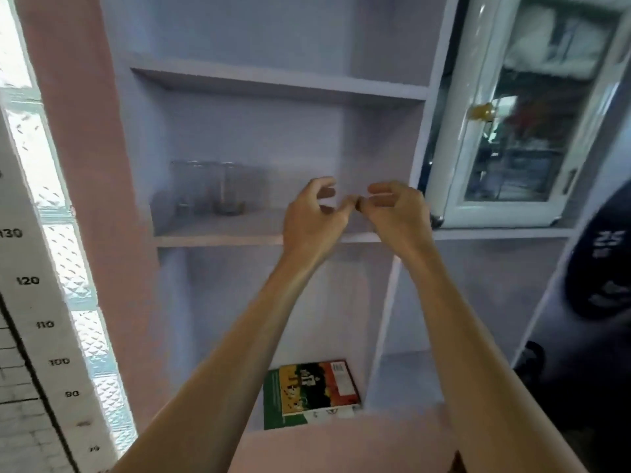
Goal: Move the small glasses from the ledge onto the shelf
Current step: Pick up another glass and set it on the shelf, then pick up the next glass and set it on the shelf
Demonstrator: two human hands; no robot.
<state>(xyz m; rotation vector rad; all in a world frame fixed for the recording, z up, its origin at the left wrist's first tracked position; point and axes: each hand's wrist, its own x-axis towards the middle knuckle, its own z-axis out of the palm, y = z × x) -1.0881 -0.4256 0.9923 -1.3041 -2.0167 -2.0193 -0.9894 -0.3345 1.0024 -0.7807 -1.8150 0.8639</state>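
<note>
Small glasses (pixel 208 189) already stand on the shelf (pixel 218 237), left of both hands.
Left hand (pixel 314 216) and right hand (pixel 397 213) hover, grip loosely curled, empty; ledge unseen, remainder unknown.

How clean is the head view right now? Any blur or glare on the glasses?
Head view: the glasses at the left of the shelf are smeared by motion blur, their count unclear; both the left hand and right hand are soft-edged; the window on the left is blown out; wide-angle bending curves the shelf edges.
</note>
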